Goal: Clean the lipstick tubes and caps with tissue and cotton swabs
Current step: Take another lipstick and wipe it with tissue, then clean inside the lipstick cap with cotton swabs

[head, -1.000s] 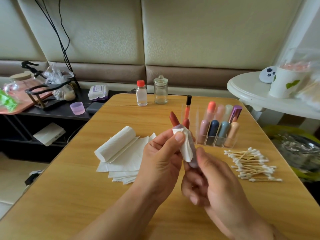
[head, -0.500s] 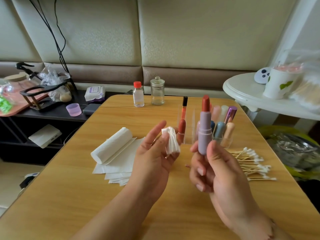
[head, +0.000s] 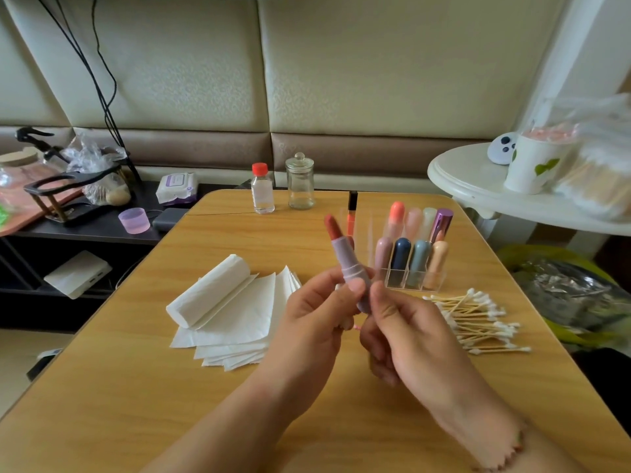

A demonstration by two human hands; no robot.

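An uncapped lilac lipstick tube (head: 349, 264) with a brownish-red bullet leans up and to the left above the table's middle. My left hand (head: 312, 322) pinches its middle with the thumb, and my right hand (head: 406, 329) grips its lower end. A bit of white tissue shows behind my left fingers, mostly hidden. A clear organizer (head: 411, 271) behind my hands holds several capped lipsticks. Loose tissue sheets and a tissue roll (head: 211, 291) lie to the left, and a pile of cotton swabs (head: 478, 319) lies to the right.
A small bottle with a red cap (head: 262, 192) and a glass jar (head: 300, 182) stand at the wooden table's far edge. A white round side table (head: 478, 186) with a paper cup stands at the right, and a low black shelf (head: 85, 227) with clutter at the left.
My hands came back together. The lipstick tilted from upright to leaning left, and my left hand, which held the tissue apart, now pinches the tube.
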